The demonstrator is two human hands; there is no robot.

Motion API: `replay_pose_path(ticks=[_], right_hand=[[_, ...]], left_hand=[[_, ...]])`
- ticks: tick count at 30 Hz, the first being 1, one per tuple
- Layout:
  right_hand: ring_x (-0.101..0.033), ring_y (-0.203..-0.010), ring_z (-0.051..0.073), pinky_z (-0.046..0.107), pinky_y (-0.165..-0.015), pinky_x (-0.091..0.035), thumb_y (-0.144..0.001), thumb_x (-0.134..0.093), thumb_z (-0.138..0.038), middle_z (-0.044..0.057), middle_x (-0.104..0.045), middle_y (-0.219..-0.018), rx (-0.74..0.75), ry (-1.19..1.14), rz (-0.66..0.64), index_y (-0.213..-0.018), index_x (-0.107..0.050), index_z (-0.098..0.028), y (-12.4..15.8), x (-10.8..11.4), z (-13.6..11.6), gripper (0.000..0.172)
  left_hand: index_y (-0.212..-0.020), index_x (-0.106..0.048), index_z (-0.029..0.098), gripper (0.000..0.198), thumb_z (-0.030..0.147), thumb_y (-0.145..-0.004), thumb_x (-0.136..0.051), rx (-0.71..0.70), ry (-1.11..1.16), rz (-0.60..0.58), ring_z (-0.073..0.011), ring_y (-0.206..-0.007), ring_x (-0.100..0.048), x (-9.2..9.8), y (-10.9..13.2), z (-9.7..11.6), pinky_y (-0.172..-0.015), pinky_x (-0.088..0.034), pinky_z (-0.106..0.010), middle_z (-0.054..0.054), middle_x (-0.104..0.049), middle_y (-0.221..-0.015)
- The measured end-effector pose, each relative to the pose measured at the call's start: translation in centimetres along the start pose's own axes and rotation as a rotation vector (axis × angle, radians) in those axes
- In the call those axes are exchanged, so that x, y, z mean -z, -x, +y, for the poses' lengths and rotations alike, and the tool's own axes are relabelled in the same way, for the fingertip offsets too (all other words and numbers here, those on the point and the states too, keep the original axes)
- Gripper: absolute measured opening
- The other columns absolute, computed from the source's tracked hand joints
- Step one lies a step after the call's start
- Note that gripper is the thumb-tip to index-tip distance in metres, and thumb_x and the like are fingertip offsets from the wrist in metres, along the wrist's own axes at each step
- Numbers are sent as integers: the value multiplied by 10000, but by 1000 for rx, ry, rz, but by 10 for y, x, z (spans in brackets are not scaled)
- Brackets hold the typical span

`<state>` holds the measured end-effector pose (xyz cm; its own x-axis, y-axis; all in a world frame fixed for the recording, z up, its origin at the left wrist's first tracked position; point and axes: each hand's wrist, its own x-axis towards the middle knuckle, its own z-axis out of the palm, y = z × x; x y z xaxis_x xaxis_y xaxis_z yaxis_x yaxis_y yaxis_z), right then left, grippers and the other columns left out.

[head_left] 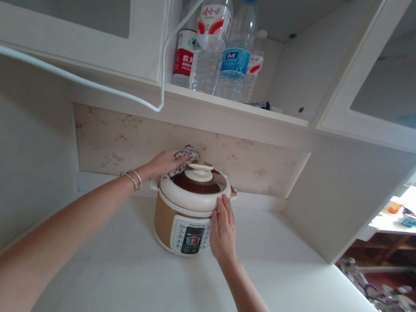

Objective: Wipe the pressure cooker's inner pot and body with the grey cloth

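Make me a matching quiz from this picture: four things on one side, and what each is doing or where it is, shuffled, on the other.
1. Left hand
2. Right hand
3. Blue-capped bottle
4. Cable

A. Stands on the shelf
B. Curves past the cabinet door
C. Holds a patterned cloth
D. Rests against the cooker

Pairs: 1-C, 2-D, 3-A, 4-B

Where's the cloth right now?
In the head view, just above centre: the cloth is in the left hand, at the left side of the cooker lid, beside its knob.
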<state>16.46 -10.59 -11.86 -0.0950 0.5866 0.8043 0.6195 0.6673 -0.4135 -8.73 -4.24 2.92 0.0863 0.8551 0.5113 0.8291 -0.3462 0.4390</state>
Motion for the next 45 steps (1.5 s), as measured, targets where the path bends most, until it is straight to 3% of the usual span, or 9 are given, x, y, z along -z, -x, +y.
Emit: replay_pose_path(ticks=[6, 13, 17, 20, 23, 26, 32, 39, 45], right_hand=[[-258, -1398, 202, 478, -1133, -281, -980, -315, -310, 64, -321, -1502, -23, -19, 25, -1426, -356, -247, 1, -5, -2, 453], [-261, -1398, 198, 459, -1138, -263, -969, -335, -335, 63, -317, -1506, -82, -118, 28, -1396, -400, -244, 0, -5, -4, 441], [-372, -1339, 224, 450, -1094, -330, -937, -401, -385, 74, -408, -1450, -202, -281, -21, -1417, -347, -262, -1, 6, -1, 498], [-485, -1235, 233, 443, -1014, -412, -938, -383, -392, 111, -495, -1357, -325, -385, 222, -1428, -298, -228, -9, 22, -9, 524], [-463, -1242, 233, 450, -1040, -378, -950, -354, -374, 112, -493, -1344, -220, -271, 388, -1335, -447, -223, -27, 39, -27, 424], [-325, -1350, 265, 531, -1114, -237, -945, -370, -377, 74, -456, -1402, -36, 7, 213, -1316, -497, -261, -46, 50, -40, 408], [-145, -1416, 357, 686, -1075, 71, -888, -499, -450, 70, -398, -1463, 200, 401, -32, -1258, -553, -236, -57, 59, -40, 430], [-363, -1343, 285, 487, -1093, -320, -886, -485, -497, 75, -392, -1467, 171, 256, -191, -1396, -423, -246, -71, 46, -15, 572], [-581, -1114, 298, 460, -917, -457, -904, -362, -580, 103, -624, -1223, -202, 228, -133, -1309, -526, -228, -110, 29, 10, 561]], left_hand=[[-1166, -613, 201, 554, 589, -903, -319, -18, -291, 30, -281, -990, -647, 16, 52, 2, -875, -457, -355, -111, -700, -1051], [-1219, -588, 215, 515, 567, -900, -390, -326, -235, -19, -249, -1161, -566, 11, 99, 42, -1018, -401, -361, -90, -626, -1242], [-1288, -530, 213, 510, 530, -902, -428, -507, -128, -115, -219, -1294, -450, -18, 96, 81, -1140, -255, -386, -86, -549, -1346], [-1270, -537, 188, 519, 535, -906, -408, -498, -26, -142, -234, -1307, -432, -43, 80, 108, -1152, -217, -432, -119, -552, -1336], [-1168, -596, 167, 513, 505, -951, -277, -451, 131, -182, -242, -1234, -501, -60, 58, 125, -1136, -230, -468, -131, -612, -1247], [-1128, -608, 169, 570, 444, -979, -131, -361, 409, -248, -197, -1173, -545, -62, 42, 128, -1096, -327, -399, -104, -636, -1207], [-1160, -594, 185, 486, 451, -975, -232, -227, 579, -56, -171, -1182, -530, -41, 63, 102, -1059, -382, -319, -64, -609, -1248], [-1124, -591, 139, 413, 357, -959, -281, 1, 255, 310, -191, -1137, -549, -23, 77, 3, -1045, -389, -359, -112, -616, -1174], [-1194, -574, 149, 407, 287, -919, -308, 229, 147, 235, -222, -1202, -533, -43, 81, -79, -1049, -389, -418, -133, -592, -1265]])
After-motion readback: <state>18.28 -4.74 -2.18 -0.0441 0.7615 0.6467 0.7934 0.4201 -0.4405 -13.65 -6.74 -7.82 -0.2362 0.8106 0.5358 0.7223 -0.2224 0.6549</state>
